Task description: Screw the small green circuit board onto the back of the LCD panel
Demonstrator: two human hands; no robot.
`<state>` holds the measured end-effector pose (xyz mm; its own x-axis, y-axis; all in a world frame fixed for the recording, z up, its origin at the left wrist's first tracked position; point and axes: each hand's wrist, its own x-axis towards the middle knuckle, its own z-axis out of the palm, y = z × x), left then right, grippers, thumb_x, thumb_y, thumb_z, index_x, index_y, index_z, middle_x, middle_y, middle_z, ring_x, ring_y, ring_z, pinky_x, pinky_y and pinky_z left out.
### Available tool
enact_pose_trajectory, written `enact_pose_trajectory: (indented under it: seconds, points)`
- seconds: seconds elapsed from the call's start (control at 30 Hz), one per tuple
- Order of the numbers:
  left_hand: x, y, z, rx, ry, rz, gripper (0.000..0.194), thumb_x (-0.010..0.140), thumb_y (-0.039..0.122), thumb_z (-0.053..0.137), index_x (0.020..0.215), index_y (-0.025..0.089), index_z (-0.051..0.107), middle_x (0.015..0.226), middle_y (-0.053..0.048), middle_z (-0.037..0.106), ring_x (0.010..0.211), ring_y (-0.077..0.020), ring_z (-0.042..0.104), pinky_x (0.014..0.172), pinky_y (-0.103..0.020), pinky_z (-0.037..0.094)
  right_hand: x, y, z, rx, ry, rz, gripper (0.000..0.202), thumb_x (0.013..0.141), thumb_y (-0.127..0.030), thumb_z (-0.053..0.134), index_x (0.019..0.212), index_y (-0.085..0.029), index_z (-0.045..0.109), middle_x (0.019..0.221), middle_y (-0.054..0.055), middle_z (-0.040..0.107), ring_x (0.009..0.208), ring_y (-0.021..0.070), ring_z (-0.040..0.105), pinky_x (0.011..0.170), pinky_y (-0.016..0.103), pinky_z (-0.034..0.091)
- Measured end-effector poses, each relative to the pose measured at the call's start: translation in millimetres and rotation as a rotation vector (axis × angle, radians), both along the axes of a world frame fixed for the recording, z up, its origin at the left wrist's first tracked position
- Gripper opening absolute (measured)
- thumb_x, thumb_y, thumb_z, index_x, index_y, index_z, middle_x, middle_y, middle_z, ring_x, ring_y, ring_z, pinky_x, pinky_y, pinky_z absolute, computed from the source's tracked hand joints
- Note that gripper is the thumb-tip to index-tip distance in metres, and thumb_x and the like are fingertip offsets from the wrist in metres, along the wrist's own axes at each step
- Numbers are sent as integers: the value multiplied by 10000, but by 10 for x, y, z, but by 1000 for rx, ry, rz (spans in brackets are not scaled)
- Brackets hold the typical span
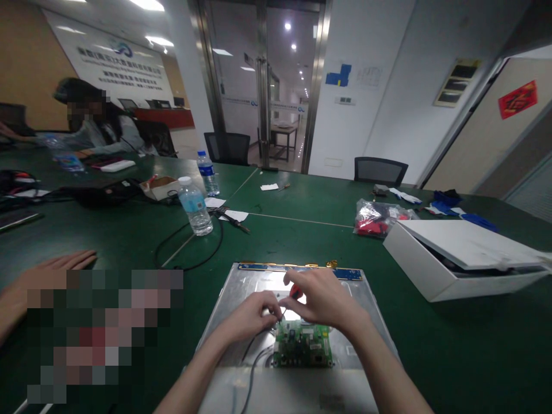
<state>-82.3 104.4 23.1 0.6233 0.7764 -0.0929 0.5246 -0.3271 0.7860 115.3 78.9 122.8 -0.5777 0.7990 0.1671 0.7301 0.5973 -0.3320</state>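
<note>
A metal-backed display panel lies flat in front of me, with a green circuit board on its middle. My right hand is closed around a screwdriver with a red handle. Its thin shaft slants down to the board's upper left corner. Right beside that tip, my left hand is closed in a pinch; what its fingertips hold is hidden. Grey cables run from the board's left side towards me. A narrow blue circuit strip lines the panel's far edge.
Two water bottles stand beyond the panel, near a soldering iron with a black cord. A white box sits at right, by a plastic bag. Another person's hand rests at left; a seated person is farther back.
</note>
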Motion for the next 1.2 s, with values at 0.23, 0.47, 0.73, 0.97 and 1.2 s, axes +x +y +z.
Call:
enact_pose_trajectory:
  seconds: [0.23, 0.47, 0.73, 0.97, 1.2]
  points:
    - [-4, -6, -9, -5, -20, 30, 210, 648, 75, 504, 729, 169, 674, 825, -13, 653, 814, -165, 573, 752, -254, 427, -4, -6, 15, -22, 7, -9, 248, 808, -236, 557, 1055, -205, 546, 857, 21, 712, 787, 198, 629, 618, 269, 312]
    - [-28, 9, -65, 18, -3, 14, 216, 670, 98, 504, 788, 172, 670, 835, -14, 655, 834, -171, 576, 753, -259, 430, 16, -8, 6, -2, -7, 9, 245, 842, -309, 550, 1063, -204, 543, 886, 28, 705, 794, 187, 621, 632, 273, 327]
    - [1, -13, 21, -1, -4, 14, 199, 670, 93, 498, 748, 166, 665, 836, -21, 662, 834, -180, 584, 735, -260, 438, 4, 13, 15, -15, -51, -54, 175, 861, -321, 549, 996, -211, 571, 819, 20, 713, 758, 198, 638, 617, 277, 325]
    - [-4, -12, 28, -6, -7, 19, 211, 641, 79, 525, 768, 165, 670, 811, -15, 656, 831, -182, 583, 761, -266, 437, 31, -21, 21, -3, 10, 22, 254, 817, -268, 565, 1059, -196, 542, 910, 30, 698, 819, 186, 625, 667, 277, 352]
    - [5, -1, 47, -25, 11, -2, 220, 655, 76, 526, 796, 157, 673, 856, -30, 660, 846, -185, 579, 760, -266, 435, 4, 12, 2, 4, -57, -50, 216, 872, -370, 548, 1013, -208, 570, 813, 31, 710, 762, 200, 636, 600, 267, 313]
